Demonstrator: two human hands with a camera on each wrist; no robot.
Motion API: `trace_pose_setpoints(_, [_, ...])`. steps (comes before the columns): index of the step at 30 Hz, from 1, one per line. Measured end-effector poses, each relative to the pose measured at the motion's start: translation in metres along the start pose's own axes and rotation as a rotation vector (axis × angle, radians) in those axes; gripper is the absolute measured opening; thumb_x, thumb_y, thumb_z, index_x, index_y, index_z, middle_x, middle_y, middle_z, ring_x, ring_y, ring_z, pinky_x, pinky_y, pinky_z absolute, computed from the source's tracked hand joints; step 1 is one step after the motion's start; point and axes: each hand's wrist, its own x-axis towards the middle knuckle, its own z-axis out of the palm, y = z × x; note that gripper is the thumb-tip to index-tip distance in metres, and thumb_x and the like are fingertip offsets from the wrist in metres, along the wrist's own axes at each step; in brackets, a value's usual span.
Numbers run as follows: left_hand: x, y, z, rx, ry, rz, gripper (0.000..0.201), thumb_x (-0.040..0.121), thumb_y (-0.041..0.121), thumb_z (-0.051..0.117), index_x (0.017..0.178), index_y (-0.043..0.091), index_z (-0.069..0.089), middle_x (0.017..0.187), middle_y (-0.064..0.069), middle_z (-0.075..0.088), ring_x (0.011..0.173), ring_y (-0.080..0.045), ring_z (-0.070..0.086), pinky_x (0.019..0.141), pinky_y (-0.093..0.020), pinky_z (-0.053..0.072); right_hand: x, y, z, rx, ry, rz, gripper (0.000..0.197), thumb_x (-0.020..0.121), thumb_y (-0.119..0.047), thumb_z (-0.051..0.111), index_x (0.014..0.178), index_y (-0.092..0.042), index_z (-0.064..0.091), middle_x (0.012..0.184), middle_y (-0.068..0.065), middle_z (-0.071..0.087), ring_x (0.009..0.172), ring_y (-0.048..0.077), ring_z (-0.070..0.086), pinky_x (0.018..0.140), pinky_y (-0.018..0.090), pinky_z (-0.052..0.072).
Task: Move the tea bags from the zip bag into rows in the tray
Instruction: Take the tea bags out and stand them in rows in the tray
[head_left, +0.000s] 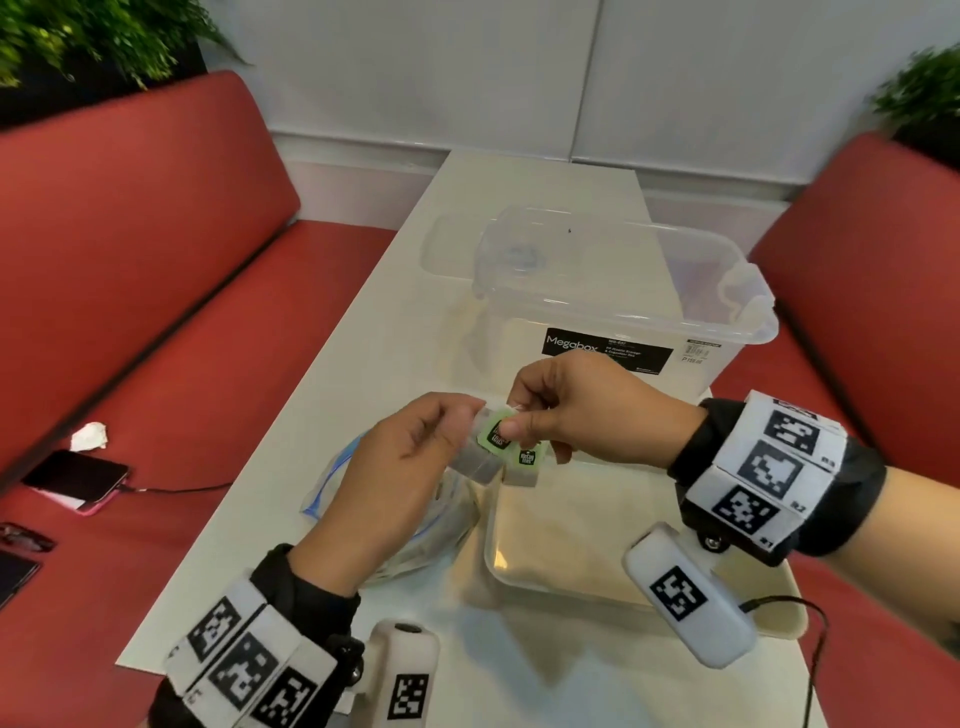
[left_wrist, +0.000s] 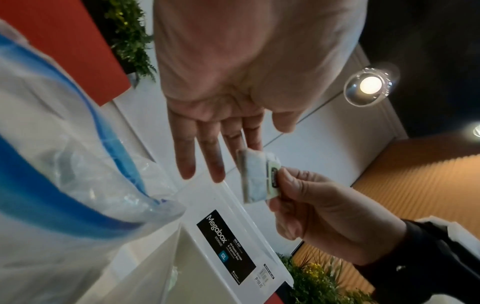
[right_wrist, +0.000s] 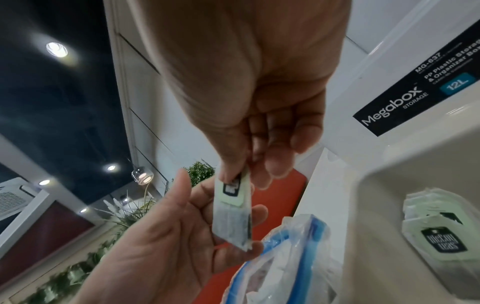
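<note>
My right hand (head_left: 524, 418) pinches a tea bag (head_left: 485, 457) by its green tag, just above the tray's far left corner. The right wrist view shows thumb and fingers of the right hand (right_wrist: 240, 174) closed on the tag while the tea bag (right_wrist: 233, 222) hangs down. My left hand (head_left: 457, 426) lies flat beside it, and its straight fingers (left_wrist: 205, 156) reach behind the tea bag (left_wrist: 255, 179). A second tea bag (head_left: 523, 465) lies in the beige tray (head_left: 571, 561) at its far left corner. The clear zip bag (head_left: 353, 483) with a blue seal lies under my left hand.
A clear Megabox storage box (head_left: 613, 312) stands just behind the tray on the white table (head_left: 395, 322). Red bench seats run along both sides. A phone (head_left: 78, 480) on a cable and a crumpled tissue (head_left: 89, 435) lie on the left seat.
</note>
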Motion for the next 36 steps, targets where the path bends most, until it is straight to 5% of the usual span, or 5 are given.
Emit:
trace_pose_setpoints(4, [0.002,0.001,0.005,0.11,0.021,0.02,0.016,0.083,0.011,0.066,0.094,0.023,0.067,0.084,0.007,0.07,0.073,-0.005,0.065,0.058,-0.011,0.046,-0.004,-0.004,-0.004,-0.132,0.095,-0.02,0.02,0.075,-0.032,0.077,0.073,-0.023,0.06,0.075,-0.001,0.067,0.045,-0.006,0.052,0.051,0.013,0.041])
trace_pose_setpoints(13, [0.005,0.007,0.012,0.257,0.043,0.048,0.005,0.083,0.027,0.067,0.079,0.026,0.068,0.066,0.018,0.067,0.065,0.007,0.062,0.057,-0.004,0.04,-0.015,-0.008,-0.006,-0.07,0.128,-0.08,0.008,0.083,-0.024,0.07,0.081,-0.017,0.069,0.074,-0.007,0.064,0.05,-0.011,0.053,0.054,0.006,0.039])
trace_pose_setpoints(22, [0.009,0.003,0.015,0.233,0.014,0.048,0.013,0.081,0.019,0.069,0.086,0.03,0.064,0.08,0.015,0.069,0.078,0.004,0.063,0.068,-0.005,0.043,-0.013,-0.006,-0.007,-0.073,0.145,-0.083,0.007,0.083,-0.024,0.07,0.078,-0.022,0.065,0.069,-0.011,0.059,0.051,-0.009,0.053,0.051,0.008,0.039])
trace_pose_setpoints(27, [0.01,-0.005,0.017,0.206,-0.002,0.0,0.02,0.078,0.011,0.071,0.088,0.025,0.062,0.076,0.002,0.069,0.075,-0.014,0.066,0.072,-0.026,0.052,-0.01,-0.003,-0.008,-0.143,0.104,-0.057,0.011,0.08,-0.028,0.073,0.082,-0.019,0.068,0.074,-0.002,0.066,0.049,-0.005,0.052,0.051,0.012,0.041])
trace_pose_setpoints(36, [-0.001,-0.018,0.008,0.38,0.001,0.003,0.03,0.073,0.02,0.077,0.095,0.035,0.063,0.092,0.024,0.064,0.076,0.001,0.058,0.068,-0.007,0.043,0.007,0.024,-0.025,-0.488,0.131,0.065,0.008,0.075,-0.03,0.076,0.079,-0.024,0.073,0.072,-0.007,0.064,0.072,0.012,0.057,0.064,0.024,0.043])
